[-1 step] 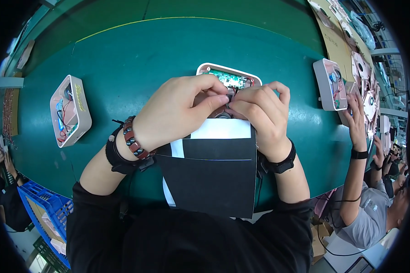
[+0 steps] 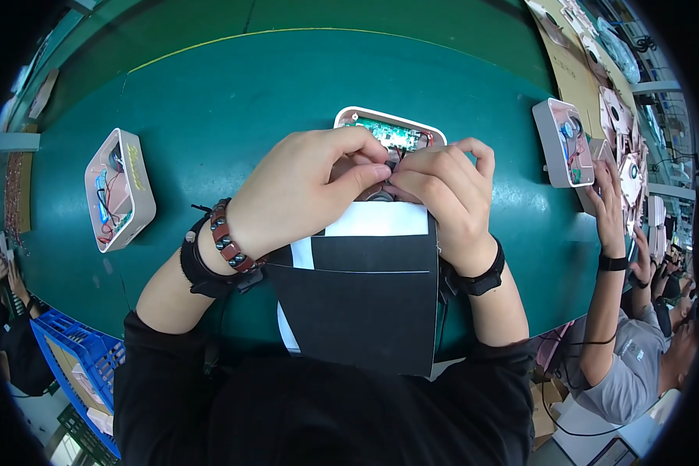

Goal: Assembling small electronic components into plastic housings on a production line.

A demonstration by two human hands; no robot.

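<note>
In front of me lies a pinkish-white plastic housing with a green circuit board and thin red and black wires inside. My left hand reaches over its near left side, thumb and index finger pinched together. My right hand is closed at the near right side, its fingertips almost meeting the left ones. A small dark piece shows between the fingertips, too covered to name. Below them a round dark part partly shows. My hands hide most of the housing's near half.
A similar housing with wires and a blue part stands at the left. Another housing is at the right, by a co-worker's hand. A black sheet with white parts lies nearest me. A blue crate is at lower left.
My hands hold the same pose. The housing at the right and the co-worker's hand beside it have shifted very slightly.
</note>
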